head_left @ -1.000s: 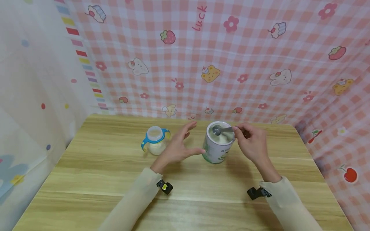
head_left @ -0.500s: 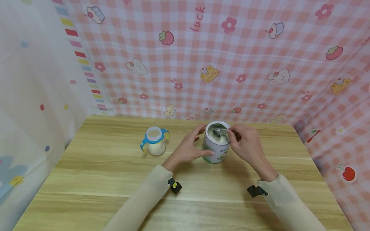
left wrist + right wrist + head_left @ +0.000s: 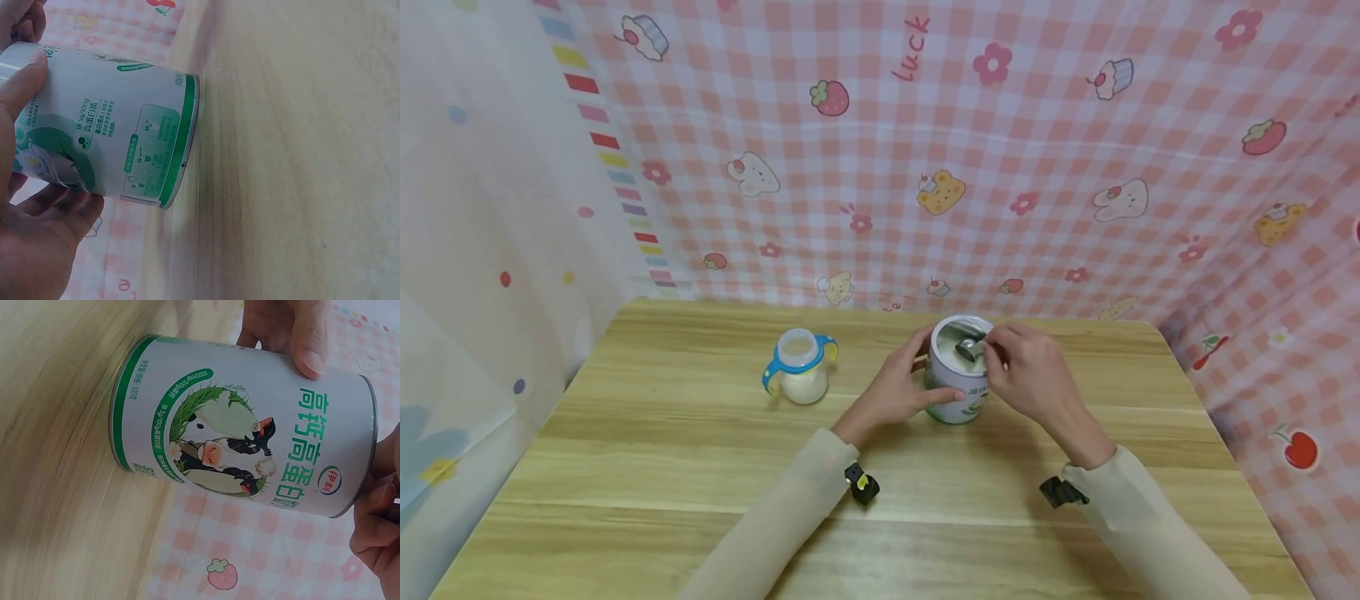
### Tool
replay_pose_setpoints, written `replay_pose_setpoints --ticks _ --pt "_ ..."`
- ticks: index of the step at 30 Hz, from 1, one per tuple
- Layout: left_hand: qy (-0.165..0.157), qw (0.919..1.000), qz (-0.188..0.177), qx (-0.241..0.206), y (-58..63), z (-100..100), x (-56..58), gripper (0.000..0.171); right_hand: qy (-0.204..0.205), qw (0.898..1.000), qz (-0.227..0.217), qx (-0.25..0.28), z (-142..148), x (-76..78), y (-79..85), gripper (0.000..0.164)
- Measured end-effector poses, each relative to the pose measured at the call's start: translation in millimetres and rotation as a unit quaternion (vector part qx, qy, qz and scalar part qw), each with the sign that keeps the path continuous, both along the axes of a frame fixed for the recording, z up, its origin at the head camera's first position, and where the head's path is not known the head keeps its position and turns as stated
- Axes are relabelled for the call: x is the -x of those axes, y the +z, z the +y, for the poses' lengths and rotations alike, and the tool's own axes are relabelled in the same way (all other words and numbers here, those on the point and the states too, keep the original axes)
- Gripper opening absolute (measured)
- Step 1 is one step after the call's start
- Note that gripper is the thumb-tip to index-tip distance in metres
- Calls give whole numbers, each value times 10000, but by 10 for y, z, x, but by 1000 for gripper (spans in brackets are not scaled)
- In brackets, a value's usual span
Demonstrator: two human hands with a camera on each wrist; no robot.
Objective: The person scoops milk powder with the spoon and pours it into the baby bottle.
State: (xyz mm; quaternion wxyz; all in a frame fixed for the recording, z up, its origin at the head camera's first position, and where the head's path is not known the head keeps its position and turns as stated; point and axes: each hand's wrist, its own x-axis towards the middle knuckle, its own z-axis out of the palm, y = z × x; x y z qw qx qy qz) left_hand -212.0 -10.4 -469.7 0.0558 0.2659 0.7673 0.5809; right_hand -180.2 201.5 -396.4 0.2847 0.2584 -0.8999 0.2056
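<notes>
A white and green milk powder can [image 3: 972,398] stands upright on the table, its top uncovered and pale powder visible inside. My left hand [image 3: 897,390] holds it from the left, thumb on the near side and fingers round the far side. In the left wrist view the thumb and fingers straddle the can [image 3: 106,125]. My right hand [image 3: 1030,375] pinches the handle of a metal spoon [image 3: 967,348], whose bowl is inside the can's mouth. Whether the bowl touches the powder I cannot tell. The right wrist view shows a cow on the label of the can [image 3: 250,437].
A baby bottle [image 3: 805,385] with a blue two-handled collar stands left of the can, pale contents inside and no cap on top. The wooden table [image 3: 625,467] ends at a pink checked cloth [image 3: 880,150] behind; more cloth hangs at both sides.
My left hand has moved right, from beside the can to holding it. My right hand has shifted left and the spoon has turned, its bowl now lower in the can.
</notes>
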Motion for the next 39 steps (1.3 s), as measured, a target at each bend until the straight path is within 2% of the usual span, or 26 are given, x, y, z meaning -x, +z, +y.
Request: replay_pose_setpoints --ticks 11,19,26,33,39 --pt "34 10000 -87 33 -22 -17 -2 96 -35 9998 -82 -168 -93 21 29 7" --pt "76 9999 -120 71 -20 -13 -4 93 110 9990 -408 -122 -152 6 47 10" --pt "68 9999 -88 119 -14 -13 -12 92 41 9977 -669 -7 -183 7 49 14" --pt "53 9998 -130 117 -14 -13 -9 93 -17 9921 -1240 190 -208 1 83 17" --pt "51 9998 -141 103 -19 -8 -1 93 -322 9823 -1807 359 -239 -4 139 18"
